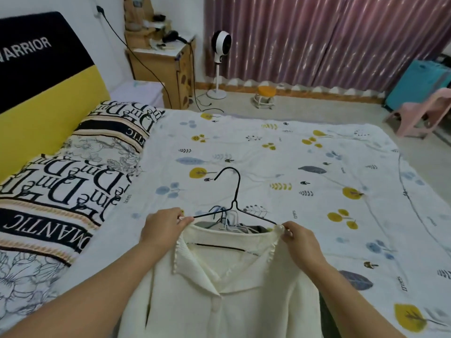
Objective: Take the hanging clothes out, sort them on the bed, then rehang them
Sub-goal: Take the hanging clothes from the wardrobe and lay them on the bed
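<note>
You've got both hands, left (pixel 162 225) and right (pixel 301 240), each in a pinch grip on the cream cardigan (pixel 219 296) shoulders, seating it on the black hanger (pixel 234 206) over the bed (pixel 292 154).

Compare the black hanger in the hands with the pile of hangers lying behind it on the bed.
The black hanger carries the cream top and both hands grip it; the pile of hangers lies loose and bare. The black hanger is dark; the pile includes pale and blue ones. Both are thin wire.
</note>
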A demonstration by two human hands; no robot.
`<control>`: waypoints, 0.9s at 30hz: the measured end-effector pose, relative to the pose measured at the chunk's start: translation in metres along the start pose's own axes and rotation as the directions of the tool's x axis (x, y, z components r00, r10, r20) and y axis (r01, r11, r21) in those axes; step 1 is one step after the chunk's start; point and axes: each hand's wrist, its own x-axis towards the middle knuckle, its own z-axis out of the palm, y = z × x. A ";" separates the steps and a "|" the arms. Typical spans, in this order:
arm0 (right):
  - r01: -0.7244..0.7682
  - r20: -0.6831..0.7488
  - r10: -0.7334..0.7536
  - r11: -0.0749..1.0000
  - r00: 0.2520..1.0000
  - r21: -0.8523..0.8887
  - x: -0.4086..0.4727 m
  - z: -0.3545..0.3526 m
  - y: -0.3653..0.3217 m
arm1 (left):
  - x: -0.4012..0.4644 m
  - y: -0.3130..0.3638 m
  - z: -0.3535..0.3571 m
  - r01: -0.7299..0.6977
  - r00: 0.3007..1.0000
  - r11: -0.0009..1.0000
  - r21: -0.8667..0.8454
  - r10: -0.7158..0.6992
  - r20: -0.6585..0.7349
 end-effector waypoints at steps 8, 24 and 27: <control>-0.049 0.050 0.060 0.979 0.997 -0.199 0.047 0.063 0.028 | 0.023 -0.010 0.079 0.125 0.967 0.951 0.283 -0.181 0.180; 0.204 0.448 -0.037 0.922 0.893 -0.329 -0.067 0.032 -0.074 | -0.091 0.007 -0.019 0.185 0.933 0.983 -0.001 -0.175 0.313; 0.269 0.450 -0.099 0.904 0.888 -0.332 -0.111 0.025 -0.102 | -0.134 -0.006 -0.056 0.202 0.947 0.979 -0.037 -0.186 0.263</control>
